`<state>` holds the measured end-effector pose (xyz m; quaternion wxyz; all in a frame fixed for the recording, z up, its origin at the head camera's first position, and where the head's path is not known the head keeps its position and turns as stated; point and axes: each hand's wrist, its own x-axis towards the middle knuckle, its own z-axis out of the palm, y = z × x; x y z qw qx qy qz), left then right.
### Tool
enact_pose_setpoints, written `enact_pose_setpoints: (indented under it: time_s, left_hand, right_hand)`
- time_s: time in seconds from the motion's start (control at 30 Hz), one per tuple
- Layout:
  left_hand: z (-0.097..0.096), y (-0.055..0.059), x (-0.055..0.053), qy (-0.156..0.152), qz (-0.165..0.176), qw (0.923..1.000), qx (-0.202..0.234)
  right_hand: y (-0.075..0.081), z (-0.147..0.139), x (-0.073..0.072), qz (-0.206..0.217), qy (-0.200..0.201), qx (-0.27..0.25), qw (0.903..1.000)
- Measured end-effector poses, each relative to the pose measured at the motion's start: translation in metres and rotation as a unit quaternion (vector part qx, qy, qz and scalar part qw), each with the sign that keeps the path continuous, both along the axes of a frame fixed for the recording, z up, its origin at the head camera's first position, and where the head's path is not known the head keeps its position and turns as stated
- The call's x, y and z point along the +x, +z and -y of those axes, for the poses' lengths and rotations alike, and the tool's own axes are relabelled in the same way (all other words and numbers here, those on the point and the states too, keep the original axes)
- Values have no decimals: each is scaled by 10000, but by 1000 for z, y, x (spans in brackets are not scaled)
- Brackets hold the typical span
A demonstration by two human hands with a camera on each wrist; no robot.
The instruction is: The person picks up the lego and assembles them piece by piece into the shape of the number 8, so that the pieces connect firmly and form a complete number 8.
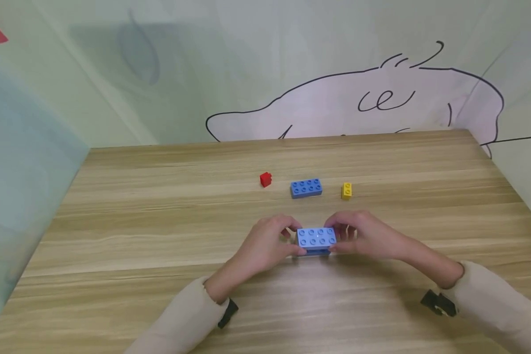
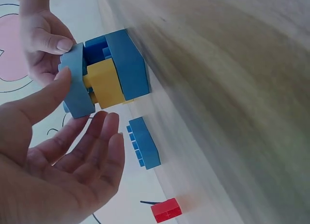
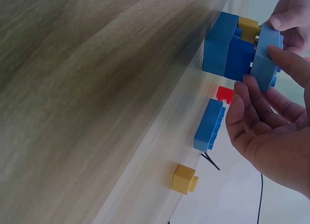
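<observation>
The left hand (image 1: 270, 243) and right hand (image 1: 369, 235), each grip pinched closed, hold one light-blue block (image 1: 316, 237) above three stacked blocks (image 2: 106, 84) on the desk (image 1: 159, 211). Beyond lie one red block (image 1: 265, 180), one blue block (image 1: 306, 188), one yellow block (image 1: 346, 191).

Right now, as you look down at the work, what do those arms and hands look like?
They're a person's: the left hand and right hand are bare, with no gloves. The left sleeve and right sleeve are plain, pale beige. A small black piece shows by the left cuff, another black piece by the right.
</observation>
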<state>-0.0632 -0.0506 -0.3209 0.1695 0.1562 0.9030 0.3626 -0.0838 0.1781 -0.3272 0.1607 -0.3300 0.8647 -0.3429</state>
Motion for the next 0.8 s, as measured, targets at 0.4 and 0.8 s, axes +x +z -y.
enact_pose_setpoints:
  time_s: [0.4, 0.8]
  left_hand:
    - [1, -4, -1, 53, -17, 9999, 109]
    - [0, -5, 1, 35, -217, 9998, -18]
  right_hand:
    - [-5, -2, -1, 123, -102, -91, 9998]
    - [-7, -3, 0, 220, -145, -60, 9996]
